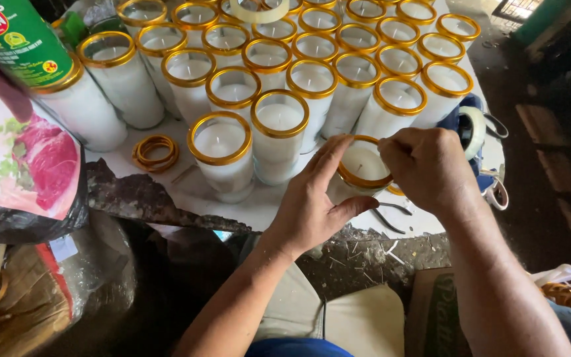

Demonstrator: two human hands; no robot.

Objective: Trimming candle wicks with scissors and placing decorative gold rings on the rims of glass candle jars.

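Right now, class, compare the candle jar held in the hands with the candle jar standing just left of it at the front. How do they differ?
The held candle jar is gripped by the left hand and touched at its rim by the right hand; the front candle jar stands free. The held one is largely hidden by fingers; the front one shows its whole glass side. Both hold white wax and wear gold rim rings.

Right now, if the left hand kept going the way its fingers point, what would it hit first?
The left hand already cups a candle jar whose gold rim the right hand pinches. Its fingers point up and right, so beyond that jar they would probably meet the next candle behind it, though depth is hard to judge.
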